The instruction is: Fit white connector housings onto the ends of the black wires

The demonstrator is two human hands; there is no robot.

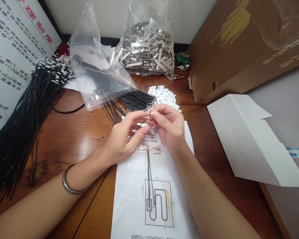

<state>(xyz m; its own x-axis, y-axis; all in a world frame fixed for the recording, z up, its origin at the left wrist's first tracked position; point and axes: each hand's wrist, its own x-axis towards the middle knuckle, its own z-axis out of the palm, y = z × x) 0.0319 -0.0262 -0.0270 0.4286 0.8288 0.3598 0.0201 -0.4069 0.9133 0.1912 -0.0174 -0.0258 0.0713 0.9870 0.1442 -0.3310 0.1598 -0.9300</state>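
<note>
Between both hands (149, 131), a black wire (140, 125) pinched.

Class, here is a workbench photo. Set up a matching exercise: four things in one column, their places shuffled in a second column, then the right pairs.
Things
1. bag of metal clips
2. pile of small white pieces
3. metal bangle
4. thin black wire

Places
A. held between left hand and right hand
B. on the left wrist
C. at the back of the table
D. on the table just beyond both hands

Pairs: 1-C, 2-D, 3-B, 4-A
</note>
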